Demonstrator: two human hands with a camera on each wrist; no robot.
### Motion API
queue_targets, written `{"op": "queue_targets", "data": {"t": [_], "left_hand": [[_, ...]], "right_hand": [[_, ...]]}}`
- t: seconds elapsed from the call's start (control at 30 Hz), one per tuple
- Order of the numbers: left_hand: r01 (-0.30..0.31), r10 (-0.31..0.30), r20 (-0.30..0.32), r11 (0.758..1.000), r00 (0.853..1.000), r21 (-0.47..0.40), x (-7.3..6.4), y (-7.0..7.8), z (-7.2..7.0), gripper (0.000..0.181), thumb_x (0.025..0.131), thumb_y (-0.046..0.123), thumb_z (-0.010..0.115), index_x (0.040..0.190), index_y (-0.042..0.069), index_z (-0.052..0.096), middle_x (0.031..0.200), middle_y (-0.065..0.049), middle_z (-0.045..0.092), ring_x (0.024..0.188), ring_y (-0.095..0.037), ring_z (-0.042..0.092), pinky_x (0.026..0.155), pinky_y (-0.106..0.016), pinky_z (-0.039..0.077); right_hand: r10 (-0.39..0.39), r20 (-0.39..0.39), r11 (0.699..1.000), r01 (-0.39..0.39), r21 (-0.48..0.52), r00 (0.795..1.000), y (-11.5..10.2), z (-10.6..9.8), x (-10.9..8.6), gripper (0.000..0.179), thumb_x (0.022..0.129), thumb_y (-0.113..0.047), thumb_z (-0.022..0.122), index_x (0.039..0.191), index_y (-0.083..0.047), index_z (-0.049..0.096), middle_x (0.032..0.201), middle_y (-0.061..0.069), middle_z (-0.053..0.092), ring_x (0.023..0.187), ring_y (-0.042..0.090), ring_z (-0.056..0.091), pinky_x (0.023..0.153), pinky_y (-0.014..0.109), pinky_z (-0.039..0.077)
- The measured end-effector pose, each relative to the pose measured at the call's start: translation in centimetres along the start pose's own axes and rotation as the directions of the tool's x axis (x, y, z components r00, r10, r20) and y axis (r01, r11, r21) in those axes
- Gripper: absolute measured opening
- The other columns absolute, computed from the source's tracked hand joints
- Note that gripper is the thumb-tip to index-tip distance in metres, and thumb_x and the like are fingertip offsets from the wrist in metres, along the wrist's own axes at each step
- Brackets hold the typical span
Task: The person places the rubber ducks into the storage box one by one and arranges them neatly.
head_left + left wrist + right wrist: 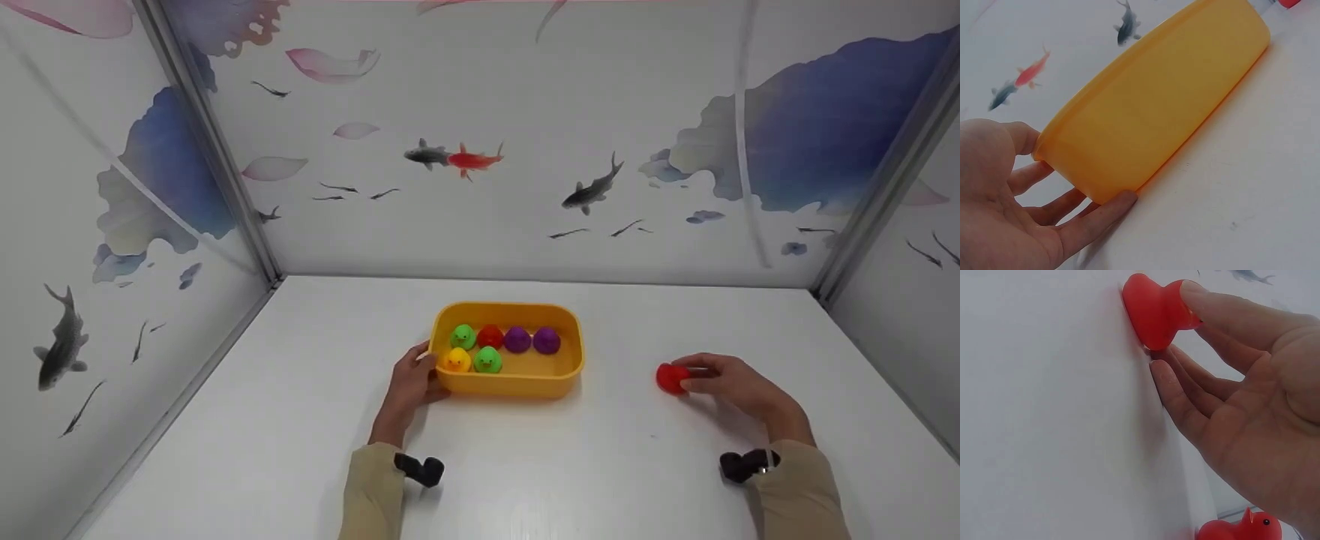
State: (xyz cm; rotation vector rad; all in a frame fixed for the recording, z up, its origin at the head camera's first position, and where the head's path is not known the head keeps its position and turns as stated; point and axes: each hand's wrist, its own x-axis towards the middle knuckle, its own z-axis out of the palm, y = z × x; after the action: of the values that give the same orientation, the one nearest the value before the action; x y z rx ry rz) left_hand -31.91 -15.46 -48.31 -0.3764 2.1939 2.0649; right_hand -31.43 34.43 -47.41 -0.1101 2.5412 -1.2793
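A yellow plastic tub [517,386] stands on the white table, with several small toy ducks in it. My left hand [412,381] grips the tub's left end, thumb at the rim and fingers spread along the end wall down to the base, as the left wrist view shows. To the right of the tub, my right hand [731,386] pinches a red rubber duck [1154,312] by its head between thumb and fingers. The duck's base is at the table surface. Another red duck [1238,530] shows at the bottom of the right wrist view; I cannot find it in the head view.
Inside the tub sit green ducks [488,360], a yellow duck [457,361], a red one [490,337] and purple ones [547,341]. White panels [510,247] printed with fish close off the table [525,465] at the back and both sides.
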Motion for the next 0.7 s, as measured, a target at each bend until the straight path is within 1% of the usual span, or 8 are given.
{"op": "queue_targets", "data": {"t": [0.23, 0.4, 0.57, 0.7], "left_hand": [[0.004, -0.004, 0.004, 1.000, 1.000, 0.002, 0.0, 0.1, 0.1, 0.048, 0.106, 0.027, 0.045, 0.152, 0.017, 0.042, 0.141, -0.017, 0.058, 0.099, -0.019, 0.069, 0.082, -0.034, 0.062], [0.007, -0.007, 0.000, 1.000, 1.000, -0.007, -0.1, 0.1, 0.1, 0.048, 0.105, 0.026, 0.046, 0.152, 0.017, 0.042, 0.139, -0.017, 0.058, 0.096, -0.018, 0.069, 0.080, -0.033, 0.063], [0.006, -0.006, -0.002, 1.000, 1.000, -0.015, 0.0, 0.0, 0.1, 0.048, 0.105, 0.026, 0.047, 0.152, 0.017, 0.043, 0.135, -0.017, 0.058, 0.095, -0.019, 0.068, 0.080, -0.033, 0.063], [0.009, -0.009, -0.001, 1.000, 1.000, -0.009, 0.1, -0.1, 0.0, 0.049, 0.105, 0.026, 0.047, 0.152, 0.017, 0.042, 0.138, -0.017, 0.058, 0.098, -0.020, 0.068, 0.081, -0.033, 0.063]], "right_hand": [[0.007, -0.020, 1.000, -0.006, 0.024, 1.000, -0.3, 0.1, -0.2, 0.061, 0.090, -0.039, 0.072, 0.140, -0.010, 0.054, 0.145, 0.020, 0.050, 0.133, 0.038, 0.042, 0.101, 0.046, 0.046], [0.017, -0.033, 0.999, -0.016, 0.029, 0.999, -0.6, 0.2, -0.1, 0.060, 0.090, -0.038, 0.072, 0.139, -0.009, 0.052, 0.145, 0.020, 0.050, 0.132, 0.037, 0.043, 0.099, 0.043, 0.047], [0.029, -0.056, 0.999, -0.027, 0.027, 0.998, -1.2, 0.2, -0.1, 0.063, 0.089, -0.041, 0.073, 0.139, -0.009, 0.050, 0.146, 0.020, 0.048, 0.133, 0.038, 0.042, 0.099, 0.047, 0.049], [0.004, -0.081, 1.000, -0.002, 0.022, 0.997, -1.8, 0.2, 0.0, 0.063, 0.089, -0.042, 0.073, 0.137, -0.008, 0.049, 0.146, 0.021, 0.048, 0.134, 0.040, 0.041, 0.103, 0.052, 0.048]]}}
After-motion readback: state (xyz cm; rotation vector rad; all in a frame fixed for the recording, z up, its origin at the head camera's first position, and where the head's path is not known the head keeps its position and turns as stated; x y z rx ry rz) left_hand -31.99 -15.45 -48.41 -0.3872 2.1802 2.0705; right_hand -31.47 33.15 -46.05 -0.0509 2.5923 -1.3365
